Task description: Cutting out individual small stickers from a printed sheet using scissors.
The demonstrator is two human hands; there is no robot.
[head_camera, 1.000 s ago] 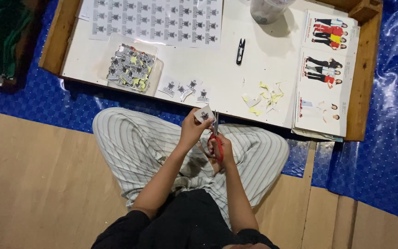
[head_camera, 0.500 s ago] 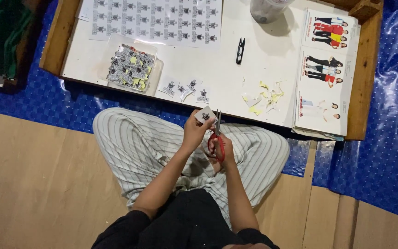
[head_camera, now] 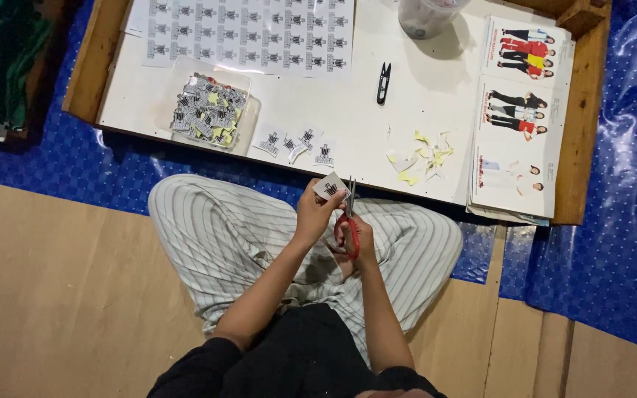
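Observation:
I sit cross-legged in striped trousers in front of a low white board. My left hand pinches a small printed paper piece at the board's near edge. My right hand grips red-handled scissors, whose blades point up beside the paper piece. Three cut-out printed pieces lie on the board just beyond my hands. A clear tray at the left holds several cut pieces and yellow scraps.
A printed sheet of small figures lies at the board's far side. Black thread snips, yellowish paper scraps, a plastic cup and sheets with pictured figures lie to the right. Blue plastic sheeting covers the floor around.
My hands stay in the same place over my lap; the paper piece and scissors shift only slightly against each other.

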